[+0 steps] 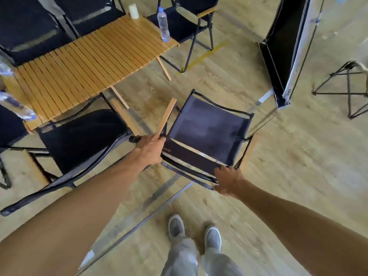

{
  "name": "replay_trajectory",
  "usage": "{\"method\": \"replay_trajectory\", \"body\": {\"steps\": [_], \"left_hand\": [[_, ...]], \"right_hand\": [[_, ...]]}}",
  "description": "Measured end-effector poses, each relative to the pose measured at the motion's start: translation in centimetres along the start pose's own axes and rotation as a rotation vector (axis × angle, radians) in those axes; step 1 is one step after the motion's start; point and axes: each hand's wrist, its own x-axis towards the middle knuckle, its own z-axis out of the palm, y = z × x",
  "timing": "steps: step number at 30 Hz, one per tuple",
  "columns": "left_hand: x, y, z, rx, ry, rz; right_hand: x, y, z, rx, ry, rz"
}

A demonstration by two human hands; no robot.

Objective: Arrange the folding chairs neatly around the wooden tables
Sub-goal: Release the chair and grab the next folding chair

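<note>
A black folding chair (pixel 207 126) with wooden armrests stands unfolded on the floor in front of me, blurred by motion. My left hand (pixel 150 149) grips its back frame at the left, just below the wooden armrest (pixel 166 116). My right hand (pixel 229 181) holds the back frame at the right. A slatted wooden table (pixel 83 62) stands to the upper left. Another black chair (pixel 79 140) sits at the table's near side, close to the held chair's left. More black chairs (pixel 185 22) stand around the table's far side and right end.
On the table stand a clear water bottle (pixel 163 24) and a white cup (pixel 133 10); two more bottles (pixel 16 106) lie at its left end. A black silver-edged case (pixel 286 52) stands to the right, with a black wire stool frame (pixel 346 84) beyond. My grey shoes (pixel 213 239) are below.
</note>
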Motion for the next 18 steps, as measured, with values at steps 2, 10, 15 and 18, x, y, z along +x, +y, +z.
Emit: {"method": "replay_trajectory", "body": {"steps": [2,10,15,18], "left_hand": [[1.2,0.0,0.6,0.049,-0.083,0.009],[4.1,0.0,4.2,0.170,-0.131,-0.004],[5.8,-0.1,4.8,0.183,-0.168,-0.030],[6.9,0.1,3.9,0.152,-0.139,-0.054]], "right_hand": [[-0.5,1.7,1.7,0.017,-0.054,0.041],[-1.0,5.0,4.9,0.138,-0.116,0.267],[1.3,5.3,3.3,0.161,-0.136,0.309],[2.7,6.2,1.7,0.177,-0.136,0.335]]}}
